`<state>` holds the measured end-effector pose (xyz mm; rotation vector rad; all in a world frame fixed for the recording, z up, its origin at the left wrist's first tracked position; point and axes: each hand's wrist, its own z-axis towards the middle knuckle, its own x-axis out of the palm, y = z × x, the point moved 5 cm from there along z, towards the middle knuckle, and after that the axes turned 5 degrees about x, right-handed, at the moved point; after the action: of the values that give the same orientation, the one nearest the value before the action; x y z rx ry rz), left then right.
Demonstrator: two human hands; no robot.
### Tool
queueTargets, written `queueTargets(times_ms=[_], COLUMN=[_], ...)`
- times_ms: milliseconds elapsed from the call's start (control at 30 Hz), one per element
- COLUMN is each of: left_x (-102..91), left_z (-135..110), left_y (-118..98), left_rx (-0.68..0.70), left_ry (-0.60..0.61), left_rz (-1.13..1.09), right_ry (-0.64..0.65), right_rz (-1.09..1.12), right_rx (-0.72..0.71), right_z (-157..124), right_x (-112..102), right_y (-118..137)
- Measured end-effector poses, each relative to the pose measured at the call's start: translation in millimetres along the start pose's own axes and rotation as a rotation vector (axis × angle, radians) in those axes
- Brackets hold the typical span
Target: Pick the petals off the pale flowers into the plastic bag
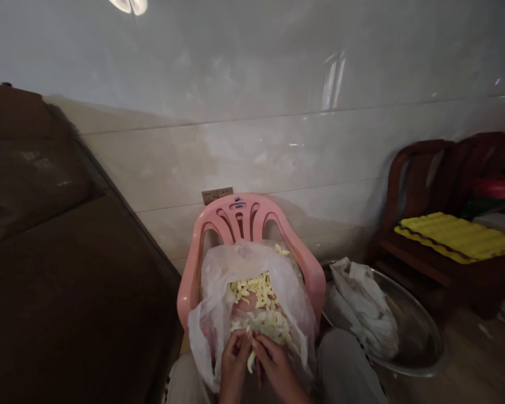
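My left hand (234, 362) and my right hand (275, 365) sit close together at the bottom of the view, fingers curled. A pale yellow sliver (251, 362) hangs between them, and I cannot tell which hand grips it. Just above lies a heap of similar pale yellow slivers (256, 306) inside a translucent plastic bag (212, 297). The bag rests on a pink plastic chair (235, 216), spilling over its seat and hiding most of it. A pinkish patch shows through the pile.
A steel basin (416, 331) holding crumpled white plastic (362, 306) sits on the floor to the right. Beyond it stands a dark wooden chair (416, 241) with a yellow cushion (457, 237). A brown sofa (67, 252) fills the left. A wall socket (217, 195) is set in the tiled wall.
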<state>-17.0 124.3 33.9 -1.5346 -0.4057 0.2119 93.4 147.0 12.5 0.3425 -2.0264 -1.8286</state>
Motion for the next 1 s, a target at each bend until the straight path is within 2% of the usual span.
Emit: queueTargets(times_ms=[267, 633, 867, 1000], left_x=[0.2, 4.1, 4.6, 4.9], left_z=[1.7, 0.2, 0.3, 0.2], left_y=[5.8, 2.1, 6.4, 5.7], left_rx=[-0.077, -0.068, -0.069, -0.075], left_ry=[-0.038, 0.040, 0.001, 0.022], left_rz=[-0.054, -0.079, -0.103, -0.106], right_ry=[-0.011, -0.004, 0.001, 0.004], right_rz=[0.062, 0.031, 0.046, 0.064], right_rx=[0.034, 0.070, 0.092, 0.072], right_z=[4.1, 1.7, 3.6, 2.1], right_x=[0.0, 0.0, 0.5, 1.4], right_y=[-7.5, -3.2, -2.9, 0.2])
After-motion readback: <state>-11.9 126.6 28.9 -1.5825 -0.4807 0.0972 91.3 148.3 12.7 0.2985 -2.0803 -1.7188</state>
